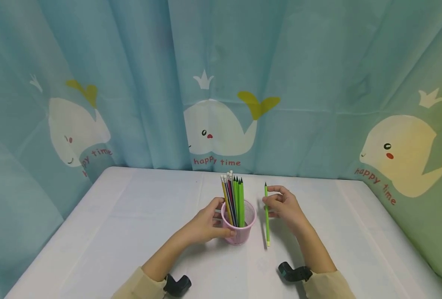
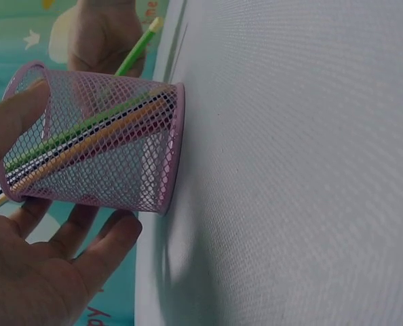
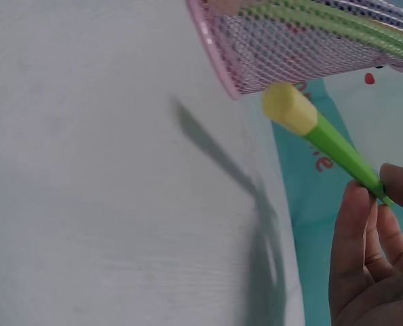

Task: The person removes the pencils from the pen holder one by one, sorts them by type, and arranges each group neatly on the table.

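A pink mesh pencil cup (image 1: pixel 239 237) stands on the table, with several green pencils (image 1: pixel 241 199) and darker and yellow ones leaning inside it. My left hand (image 1: pixel 203 225) holds the cup from the left, thumb on the near side and fingers behind; the left wrist view shows the thumb at the cup's rim (image 2: pixel 32 66). Just right of the cup, my right hand (image 1: pixel 286 209) pinches a single green pencil (image 1: pixel 267 228) between thumb and fingers. This pencil has its dark point up and its pale yellow end (image 3: pixel 290 109) down, off the tabletop and apart from the cup.
A white cloth covers the table (image 1: pixel 131 224). Behind it hangs a blue-green curtain (image 1: pixel 310 137) printed with whales. Dark wrist-worn cameras, such as the one on the right wrist (image 1: pixel 293 273), sit near the beige sleeves (image 1: pixel 327 286).
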### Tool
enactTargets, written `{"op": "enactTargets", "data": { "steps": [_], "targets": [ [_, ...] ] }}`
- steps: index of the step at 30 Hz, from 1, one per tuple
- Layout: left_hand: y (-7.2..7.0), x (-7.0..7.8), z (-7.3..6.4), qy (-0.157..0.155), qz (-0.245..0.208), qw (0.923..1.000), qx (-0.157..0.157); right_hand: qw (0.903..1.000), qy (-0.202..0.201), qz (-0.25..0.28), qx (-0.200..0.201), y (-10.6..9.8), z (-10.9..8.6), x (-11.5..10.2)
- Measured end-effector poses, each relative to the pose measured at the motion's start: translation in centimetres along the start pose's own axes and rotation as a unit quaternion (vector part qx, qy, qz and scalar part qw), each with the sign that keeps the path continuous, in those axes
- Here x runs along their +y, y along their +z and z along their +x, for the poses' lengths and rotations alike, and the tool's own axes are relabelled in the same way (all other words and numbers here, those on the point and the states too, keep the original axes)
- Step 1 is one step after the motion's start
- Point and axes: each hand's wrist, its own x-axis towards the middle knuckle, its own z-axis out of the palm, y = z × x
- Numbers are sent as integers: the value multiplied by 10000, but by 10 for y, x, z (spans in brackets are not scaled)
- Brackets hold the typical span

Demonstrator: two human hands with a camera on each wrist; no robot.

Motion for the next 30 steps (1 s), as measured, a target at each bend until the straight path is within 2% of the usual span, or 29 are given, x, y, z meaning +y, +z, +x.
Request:
{"op": "enactTargets", "data": {
  "steps": [9,23,30],
  "targets": [
    [0,2,0,-96,-8,10000,26,9997,184,-142,-115,4,4,11],
    [0,3,0,-126,-2,9999,14,9975,674,-209,22,2,7,17],
    [0,2,-1,-138,-13,9999,5,9963,782,-347,124,1,7,18]
  ]
}}
